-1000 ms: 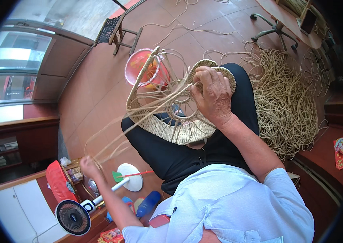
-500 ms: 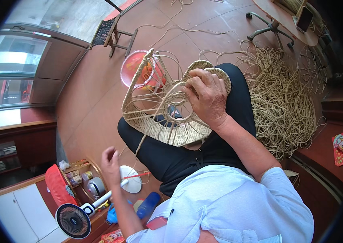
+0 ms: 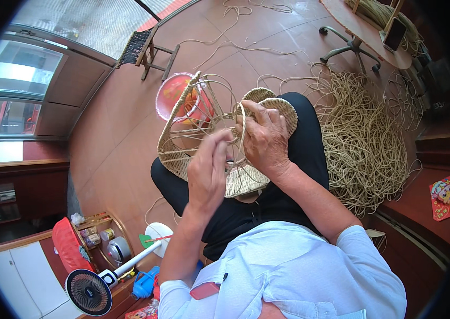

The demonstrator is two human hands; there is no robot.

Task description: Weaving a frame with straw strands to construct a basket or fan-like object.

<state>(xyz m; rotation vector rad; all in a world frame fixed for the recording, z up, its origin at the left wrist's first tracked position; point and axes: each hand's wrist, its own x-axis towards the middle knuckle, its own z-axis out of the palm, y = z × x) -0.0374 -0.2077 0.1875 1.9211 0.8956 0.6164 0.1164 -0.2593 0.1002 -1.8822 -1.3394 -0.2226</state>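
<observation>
A half-woven pale cord piece (image 3: 246, 181), with open spokes, a curved band and rounded woven flaps at its right, rests over my lap. My right hand (image 3: 265, 138) is closed on the cord strands near those flaps, a twisted loop standing up at its fingertips. Just left and below, my left hand (image 3: 209, 175) reaches up among the spokes; its fingertips are blurred, so whether they grip a strand is unclear. The middle of the piece is partly hidden behind both hands.
Behind the piece stands a pink basin (image 3: 174, 93). A big heap of cord (image 3: 366, 154) lies right of my legs. Around me are a wooden stool (image 3: 148, 53), a wheeled chair base (image 3: 350, 47), a white-poled fan (image 3: 89, 291) and a small shelf with jars and a kettle (image 3: 109, 239).
My left hand has risen from the lower left, where long strands trailed from it, to beside my right hand. The piece and my right hand have shifted slightly left.
</observation>
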